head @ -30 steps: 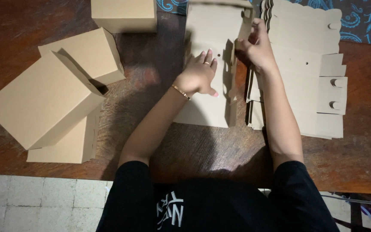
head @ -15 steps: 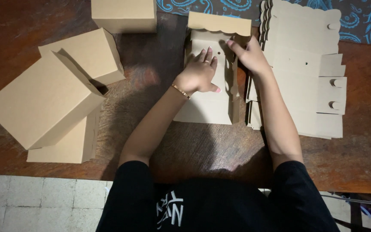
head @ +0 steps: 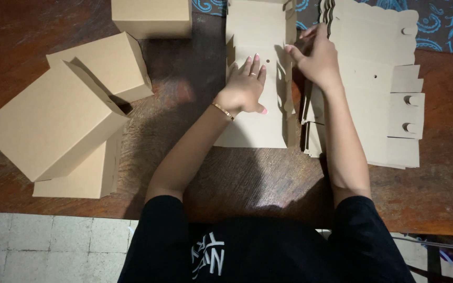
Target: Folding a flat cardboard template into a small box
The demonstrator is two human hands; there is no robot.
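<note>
A flat brown cardboard box blank [head: 260,47] lies on the dark wooden table [head: 247,178] in front of me. My left hand [head: 245,89] presses flat on its middle panel, fingers spread, a thin bracelet at the wrist. My right hand [head: 315,55] grips the blank's right side flap, which stands raised along the fold. The far end of the blank lies nearly flat toward the top of the view.
A stack of unfolded cardboard blanks [head: 378,99] lies at the right. Three assembled cardboard boxes [head: 53,120] sit piled at the left, with another box [head: 150,15] at the top. A blue patterned cloth [head: 446,21] covers the far right corner.
The far flap that stood folded up half a second ago has dropped back. My right hand moved from the top edge down to the right side flap. The left hand stayed pressing.
</note>
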